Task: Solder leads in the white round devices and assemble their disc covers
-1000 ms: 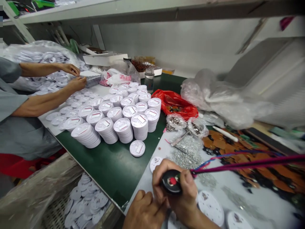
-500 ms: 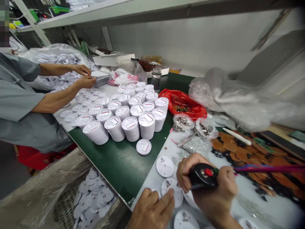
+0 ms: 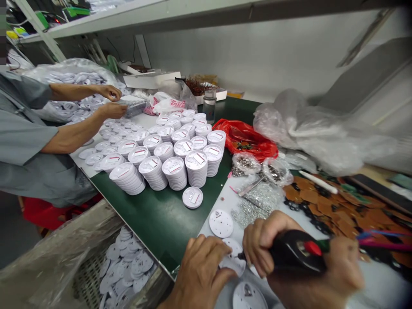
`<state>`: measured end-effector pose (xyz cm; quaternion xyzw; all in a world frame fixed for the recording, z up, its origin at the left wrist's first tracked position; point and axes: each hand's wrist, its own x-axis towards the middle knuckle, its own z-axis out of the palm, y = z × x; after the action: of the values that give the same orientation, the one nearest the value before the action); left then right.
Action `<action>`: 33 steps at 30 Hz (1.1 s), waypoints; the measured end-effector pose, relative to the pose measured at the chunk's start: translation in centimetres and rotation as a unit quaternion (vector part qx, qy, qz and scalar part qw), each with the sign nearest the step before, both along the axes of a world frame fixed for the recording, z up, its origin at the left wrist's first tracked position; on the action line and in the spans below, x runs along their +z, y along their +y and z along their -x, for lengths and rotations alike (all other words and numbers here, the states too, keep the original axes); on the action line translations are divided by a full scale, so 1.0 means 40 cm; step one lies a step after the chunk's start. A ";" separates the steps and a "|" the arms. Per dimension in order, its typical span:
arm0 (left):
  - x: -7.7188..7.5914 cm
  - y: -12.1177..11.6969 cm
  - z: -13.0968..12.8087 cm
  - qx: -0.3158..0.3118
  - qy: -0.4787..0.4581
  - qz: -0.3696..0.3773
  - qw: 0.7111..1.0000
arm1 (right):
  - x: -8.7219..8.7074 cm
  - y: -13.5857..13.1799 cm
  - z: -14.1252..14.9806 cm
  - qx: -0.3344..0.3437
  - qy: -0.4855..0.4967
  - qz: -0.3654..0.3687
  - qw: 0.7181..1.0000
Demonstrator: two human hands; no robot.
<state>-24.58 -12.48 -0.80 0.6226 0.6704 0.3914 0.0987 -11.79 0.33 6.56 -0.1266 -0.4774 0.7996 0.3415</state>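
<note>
My right hand [image 3: 262, 242] grips a black electric screwdriver [image 3: 294, 253] with a red button, its bit pointing left toward a white round plastic disc [image 3: 236, 265]. My left hand [image 3: 199, 268] holds that disc, fingers bent at its left edge and thumb at its near side. The fingers partly cover the disc. Just beyond lies another white disc [image 3: 221, 223] with small holes and a metal piece. A similar disc [image 3: 249, 296] rests nearer to me.
Several stacks of white round cases [image 3: 196, 165] stand on the green table [image 3: 167, 234]. Loose screws [image 3: 257, 206], a red bag [image 3: 247, 139] and orange pieces [image 3: 325, 208] lie at right. At left, a co-worker's hands [image 3: 112, 101] work near a grey tray [image 3: 131, 106].
The screwdriver in my right hand has shifted right and nearer, its bit now showing by the disc. My left hand has changed from a stretched-out index finger to bent fingers around the disc.
</note>
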 end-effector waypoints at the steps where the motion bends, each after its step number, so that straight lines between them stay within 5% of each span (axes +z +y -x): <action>1: 0.003 0.005 -0.001 0.005 -0.021 0.016 1.000 | 0.002 -0.002 -0.003 0.010 0.004 0.003 1.000; 14: 0.012 0.010 0.027 -0.074 -0.120 -0.008 0.990 | 0.023 -0.007 0.023 0.032 0.045 0.090 0.994; 18: 0.011 -0.027 0.026 -0.048 0.010 -0.005 0.999 | 0.018 -0.012 0.038 0.013 0.013 0.029 0.999; 22: -0.031 -0.039 -0.004 -0.005 0.149 -0.145 0.978 | -0.006 -0.027 0.073 -0.028 0.006 0.006 1.000; 25: -0.052 -0.029 -0.020 -0.015 0.225 -0.121 0.967 | -0.035 -0.041 0.090 -0.020 0.006 0.023 1.000; 33: -0.051 -0.023 -0.019 -0.017 0.244 -0.118 0.962 | -0.114 -0.061 0.087 0.013 -0.019 -0.019 1.000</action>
<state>-23.82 -13.40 -2.83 0.7178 0.6123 0.3022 -0.1360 -15.25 -2.12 2.00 -0.1286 -0.5007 0.7922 0.3243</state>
